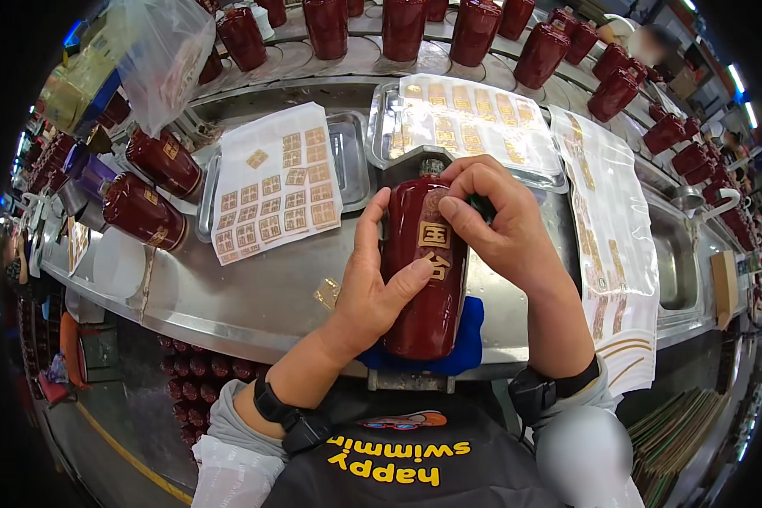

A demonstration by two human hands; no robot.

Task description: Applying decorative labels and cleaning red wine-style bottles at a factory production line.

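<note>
Dark red ceramic bottle [423, 279] lying on blue pad [470, 339] at near edge of steel bench [254, 296]. Left hand [366, 288] gripping its side, thumb pressing gold label. Right hand [504, 224] curling fingers over shoulder, probably pinching. Beyond: sticker sheet [275, 182] on tray [351, 157], bottle rows [474, 30].

left hand [372, 284]: palm-side in, fingers extended up, thumb pressed inward | right hand [495, 224]: curled over from above, fingertips [453, 212] pinching down | both forearms enter from bottom edge, converging | dark band on each wrist
</note>
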